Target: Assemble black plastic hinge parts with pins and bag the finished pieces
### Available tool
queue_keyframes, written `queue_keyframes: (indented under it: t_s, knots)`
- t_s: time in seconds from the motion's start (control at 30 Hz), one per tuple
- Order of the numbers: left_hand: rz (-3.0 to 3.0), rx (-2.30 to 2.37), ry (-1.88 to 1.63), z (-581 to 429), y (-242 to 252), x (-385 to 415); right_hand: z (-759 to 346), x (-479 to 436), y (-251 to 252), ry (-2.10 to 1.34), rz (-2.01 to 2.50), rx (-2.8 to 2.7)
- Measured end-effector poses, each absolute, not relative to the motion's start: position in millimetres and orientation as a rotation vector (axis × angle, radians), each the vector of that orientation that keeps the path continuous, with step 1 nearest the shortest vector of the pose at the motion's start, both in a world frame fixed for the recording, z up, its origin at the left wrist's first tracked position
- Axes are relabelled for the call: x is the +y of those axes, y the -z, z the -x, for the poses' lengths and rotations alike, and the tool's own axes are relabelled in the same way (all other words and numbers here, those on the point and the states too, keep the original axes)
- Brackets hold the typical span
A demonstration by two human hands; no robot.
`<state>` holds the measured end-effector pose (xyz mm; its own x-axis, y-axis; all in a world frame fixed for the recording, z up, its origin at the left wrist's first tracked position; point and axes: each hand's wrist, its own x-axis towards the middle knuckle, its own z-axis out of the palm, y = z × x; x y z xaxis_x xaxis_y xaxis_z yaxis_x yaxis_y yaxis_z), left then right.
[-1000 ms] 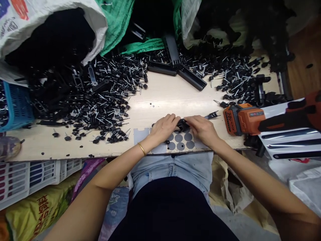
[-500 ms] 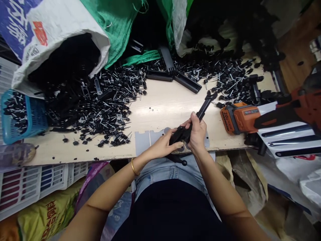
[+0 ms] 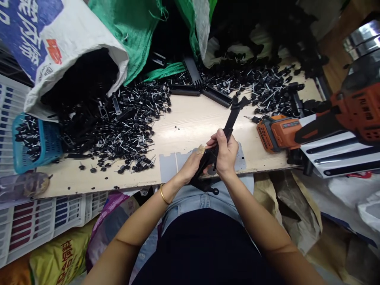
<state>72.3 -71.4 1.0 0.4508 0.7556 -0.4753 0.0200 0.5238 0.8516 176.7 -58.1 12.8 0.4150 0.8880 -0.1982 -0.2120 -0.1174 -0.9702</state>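
Both of my hands grip a black plastic bracket (image 3: 232, 116) with a long arm, held over the front edge of the table (image 3: 178, 136). My right hand (image 3: 226, 155) is wrapped round the lower part of the arm, whose forked end points up and away from me. At the other end, my left hand (image 3: 191, 164) is closed on the dark lower part, thumb on top. A short limb with a round knob (image 3: 214, 190) hangs below the hands over my lap. Fingers hide the joint between the parts. Grey flat pads (image 3: 168, 167) lie under the hands.
Black knobs with metal pins (image 3: 133, 130) are heaped at left, more at back right. A white sack (image 3: 86, 29) spills black parts beside a blue basket (image 3: 50, 146). Black channel pieces (image 3: 185, 90) lie at the back. An orange cordless drill (image 3: 286, 132) rests at right.
The bracket's long arm has swung a little left and more upright, its forked end turned. My left thumb has moved up along the part. The view has shifted slightly.
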Motion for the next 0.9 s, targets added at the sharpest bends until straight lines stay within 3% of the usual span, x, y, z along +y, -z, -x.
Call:
queue_keyframes:
  t_s: [0.23, 0.5, 0.7, 0.8, 0.9]
  knots:
    - [-0.772, 0.972, -0.539, -73.7, 7.2, -80.0, -184.1, -51.9, -5.6, -1.197, 1.448, -0.775]
    - [-0.893, 1.002, -0.609, -69.1, 7.1, -60.4, -179.1, -52.2, -1.0, -1.005, 1.449, -0.791]
    - [-1.658, 0.944, -0.378, -42.0, -14.3, -68.8, -190.6, -30.5, 7.9, -0.955, 1.484, -0.600]
    - [-2.062, 1.328, -0.368, -52.0, -20.0, -83.5, -180.3, -25.5, 11.7, -0.954, 1.462, -0.494]
    - [-2.095, 1.663, -0.440, -63.2, -9.7, -82.3, -177.9, -32.7, 10.1, -0.995, 1.528, -0.636]
